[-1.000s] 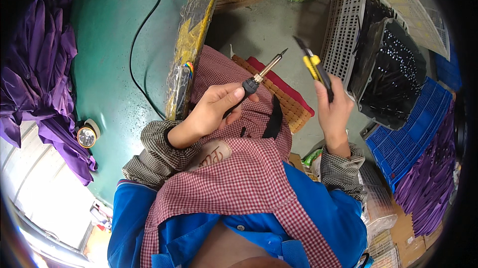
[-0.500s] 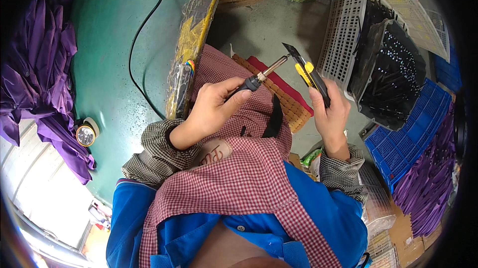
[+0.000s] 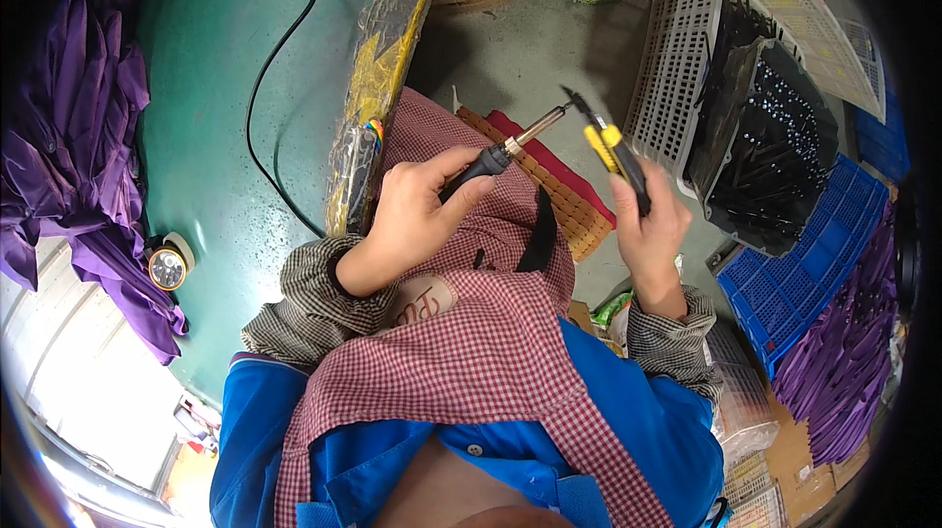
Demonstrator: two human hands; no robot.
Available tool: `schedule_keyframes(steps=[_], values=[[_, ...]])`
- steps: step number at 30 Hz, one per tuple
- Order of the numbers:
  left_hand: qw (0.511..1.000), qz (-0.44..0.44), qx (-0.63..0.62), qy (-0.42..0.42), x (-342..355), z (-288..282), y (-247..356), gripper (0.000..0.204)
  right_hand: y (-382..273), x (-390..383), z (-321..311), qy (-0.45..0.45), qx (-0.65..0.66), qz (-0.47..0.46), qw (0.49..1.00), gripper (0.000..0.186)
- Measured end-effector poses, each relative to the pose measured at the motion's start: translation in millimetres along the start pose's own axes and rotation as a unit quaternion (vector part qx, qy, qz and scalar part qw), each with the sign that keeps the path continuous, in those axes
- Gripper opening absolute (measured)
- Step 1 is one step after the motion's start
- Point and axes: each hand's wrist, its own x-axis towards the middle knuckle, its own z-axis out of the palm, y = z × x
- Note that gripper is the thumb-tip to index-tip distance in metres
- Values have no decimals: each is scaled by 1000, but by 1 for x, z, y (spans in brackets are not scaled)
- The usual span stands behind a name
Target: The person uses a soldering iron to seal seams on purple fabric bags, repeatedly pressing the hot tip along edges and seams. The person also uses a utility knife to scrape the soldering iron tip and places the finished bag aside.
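Note:
My left hand [image 3: 420, 219] is closed round the black handle of a soldering iron [image 3: 503, 153], whose metal tip slants up and to the right. In my right hand [image 3: 652, 232] is a yellow and black utility knife [image 3: 613, 153], its dark blade pointing up and left. Blade and iron tip lie very close together above my lap; whether they touch I cannot tell. A red checked apron [image 3: 442, 356] covers my chest and lap.
At left is a green table [image 3: 221, 67] with a black cable, a round lamp [image 3: 169, 265] and purple fabric [image 3: 74, 135]. A white crate [image 3: 672, 72], a black-lined container [image 3: 775, 145] and a blue crate [image 3: 805, 258] stand at right. A woven seat [image 3: 579, 224] shows beyond my lap.
The utility knife has shifted slightly, its blade now a little further right against the iron's tip. The cable on the table has moved slightly left. My left hand has barely moved.

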Motion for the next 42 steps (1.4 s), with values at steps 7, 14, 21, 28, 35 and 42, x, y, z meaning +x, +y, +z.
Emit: schedule_keyframes(steps=[7,14,21,28,35,42], values=[[913,-151,-339,-172,-1,-8,2,40,13,3,-3,28,-4,18,999,23],[832,-189,-463,-241,7,-13,4,52,8,9,-1,14,-18,-53,998,24],[786,-218,-511,-270,7,-12,-2,51,12,6,-1,9,-23,-48,999,22],[777,-220,-522,-275,6,-14,-3,52,11,5,-2,-10,-30,-49,998,26],[805,-206,-489,-266,4,-16,0,53,11,5,-2,7,-43,11,999,23],[969,-114,-180,-126,0,-10,4,35,8,2,-5,-12,-34,-18,999,24]])
